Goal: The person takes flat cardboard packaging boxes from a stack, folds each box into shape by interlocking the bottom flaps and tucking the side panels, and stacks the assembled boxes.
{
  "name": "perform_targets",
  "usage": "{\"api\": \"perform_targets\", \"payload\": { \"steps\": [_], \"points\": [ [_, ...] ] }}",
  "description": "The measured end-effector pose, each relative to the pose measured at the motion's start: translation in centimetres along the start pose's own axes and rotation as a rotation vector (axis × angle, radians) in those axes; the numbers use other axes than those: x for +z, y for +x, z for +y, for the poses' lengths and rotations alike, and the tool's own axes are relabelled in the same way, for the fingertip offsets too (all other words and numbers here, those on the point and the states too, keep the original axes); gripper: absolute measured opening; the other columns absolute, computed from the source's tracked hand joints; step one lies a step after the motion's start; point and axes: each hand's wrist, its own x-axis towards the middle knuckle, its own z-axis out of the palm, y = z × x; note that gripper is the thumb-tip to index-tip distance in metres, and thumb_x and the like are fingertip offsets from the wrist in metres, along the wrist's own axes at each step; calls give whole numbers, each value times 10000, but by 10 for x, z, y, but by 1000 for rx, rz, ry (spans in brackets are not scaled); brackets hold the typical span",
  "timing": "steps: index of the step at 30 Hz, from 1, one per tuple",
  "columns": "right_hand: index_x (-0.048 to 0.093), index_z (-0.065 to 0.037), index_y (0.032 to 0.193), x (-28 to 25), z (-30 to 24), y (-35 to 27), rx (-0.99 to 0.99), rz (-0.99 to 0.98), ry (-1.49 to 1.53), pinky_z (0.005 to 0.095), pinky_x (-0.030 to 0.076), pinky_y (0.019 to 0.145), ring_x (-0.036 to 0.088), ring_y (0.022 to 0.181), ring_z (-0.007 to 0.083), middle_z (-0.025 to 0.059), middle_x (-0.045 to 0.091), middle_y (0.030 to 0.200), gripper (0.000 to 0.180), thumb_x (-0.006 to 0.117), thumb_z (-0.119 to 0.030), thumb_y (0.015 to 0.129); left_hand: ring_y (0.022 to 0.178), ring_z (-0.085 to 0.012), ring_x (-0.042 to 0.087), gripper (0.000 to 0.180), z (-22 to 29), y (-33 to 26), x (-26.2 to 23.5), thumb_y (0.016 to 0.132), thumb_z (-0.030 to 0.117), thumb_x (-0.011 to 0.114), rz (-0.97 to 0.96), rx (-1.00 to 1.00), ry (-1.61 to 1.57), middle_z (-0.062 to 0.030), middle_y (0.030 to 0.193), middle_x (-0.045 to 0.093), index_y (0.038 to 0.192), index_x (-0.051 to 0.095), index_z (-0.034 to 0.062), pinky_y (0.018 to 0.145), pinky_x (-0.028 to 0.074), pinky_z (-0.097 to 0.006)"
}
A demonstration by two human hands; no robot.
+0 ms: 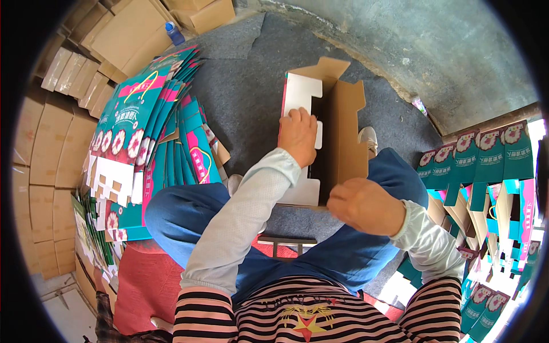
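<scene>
Left hand [297, 136] flat; right hand [366, 206] curled

Floor: grey carpet [246, 97], rough concrete [434, 51] beyond | left: plain brown cartons [43, 171] stacked, teal printed flats [143, 114] piled | right: folded teal boxes [497, 154] ranked in strong sunlight | blue-capped bottle [174, 33] stood by cartons

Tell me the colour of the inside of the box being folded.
Plain brown cardboard inside the box, with white flaps under the left hand; shown in the head view.
</scene>
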Motion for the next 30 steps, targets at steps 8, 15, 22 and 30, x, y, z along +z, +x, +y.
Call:
{"api": "perform_targets", "payload": {
  "steps": [8,15,22,30],
  "points": [
    [542,-48,847,42,42,24,418,102,-531,333,469,593,566,721,235,70,529,771,174,597,-135,706,1138,-396,416,399,-15,-27,24,841,330,549,373,92,-404,-263,1172,500,944,589,-53,955,329,-460],
    [555,11,934,1,107,56,703,368,-278,422,503,707,601,865,344,176,551,978,260,545,-233,844,1215,-435,357,591,3,-77,15,824,418,564,327,37,-399,-281,1285,409,1159,512,-67,1008,280,-489],
    [620,6,886,-43,221,75,888,484,-55,435,482,776,618,843,357,196,632,848,323,463,-276,882,1239,-399,347,588,35,-94,20,788,307,607,269,24,-335,-251,1312,383,1237,449,-38,1011,261,-521],
    [665,-46,889,-55,223,97,836,-166,-15,376,475,730,632,848,274,125,665,863,377,650,-364,687,1156,-355,428,478,81,-101,22,743,309,649,317,181,-516,-212,1199,479,1058,534,-32,958,307,-513]
  ]
}}
